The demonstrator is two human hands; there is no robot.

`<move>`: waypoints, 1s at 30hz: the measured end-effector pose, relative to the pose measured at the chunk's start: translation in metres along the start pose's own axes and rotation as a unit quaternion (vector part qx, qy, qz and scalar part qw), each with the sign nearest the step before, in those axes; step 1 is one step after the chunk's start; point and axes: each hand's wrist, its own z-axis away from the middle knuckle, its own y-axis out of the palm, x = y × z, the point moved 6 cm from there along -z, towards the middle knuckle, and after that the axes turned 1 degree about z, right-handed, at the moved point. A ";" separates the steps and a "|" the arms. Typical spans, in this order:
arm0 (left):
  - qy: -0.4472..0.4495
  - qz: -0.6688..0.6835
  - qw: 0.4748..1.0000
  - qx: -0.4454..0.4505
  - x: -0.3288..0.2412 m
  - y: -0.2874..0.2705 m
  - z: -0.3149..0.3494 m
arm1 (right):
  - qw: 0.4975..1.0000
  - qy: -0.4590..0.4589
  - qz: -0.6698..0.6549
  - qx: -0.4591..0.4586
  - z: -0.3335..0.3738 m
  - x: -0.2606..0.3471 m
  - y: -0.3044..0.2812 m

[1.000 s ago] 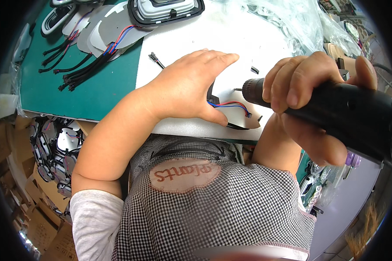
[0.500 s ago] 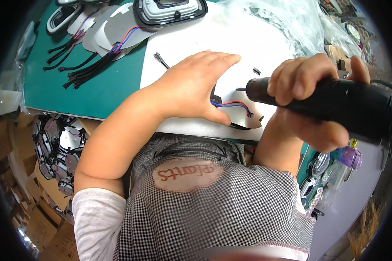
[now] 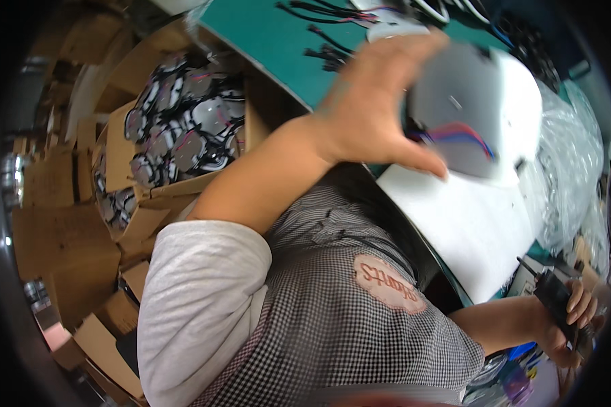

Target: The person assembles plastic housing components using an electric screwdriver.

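**Left hand (image 3: 377,102) on a grey-and-white housing (image 3: 472,105), right hand (image 3: 581,305) around a black driver (image 3: 552,293)**

The green table (image 3: 265,47) is the largest thing, its near edge running along the front of the person's checked apron (image 3: 305,312). Beside that edge, toward the table's left corner, an open carton (image 3: 258,119) is packed with similar grey, white and black parts. A white foam sheet (image 3: 468,227) lies along the near edge farther right, and clear plastic bags (image 3: 567,163) are heaped past its right-hand side.

The housing is over the far part of the foam sheet; it looks raised, but blur leaves its exact height unclear. The left hand is spread wide around the housing's left rim, thumb below and fingers above, and has hold of it.

The right hand, well apart from the housing, is beyond the sheet's right-hand near corner, fingers curled closely around the driver, whose thin bit points away from them. Black cables (image 3: 329,55) lie on the table left of the housing. Smallest are the red and blue wires (image 3: 465,129) crossing the housing's grey face.
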 end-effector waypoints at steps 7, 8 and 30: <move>-0.273 0.004 0.891 -0.362 0.149 -0.196 0.164 | 0.999 0.012 -0.031 -0.042 -0.007 -0.013 -0.037; -0.316 -0.026 0.864 -0.392 0.172 -0.223 0.196 | 0.998 0.000 -0.027 -0.053 -0.006 -0.013 -0.041; -0.405 0.071 0.875 -0.255 0.217 -0.178 0.141 | 0.997 0.042 0.044 -0.039 0.035 -0.071 -0.052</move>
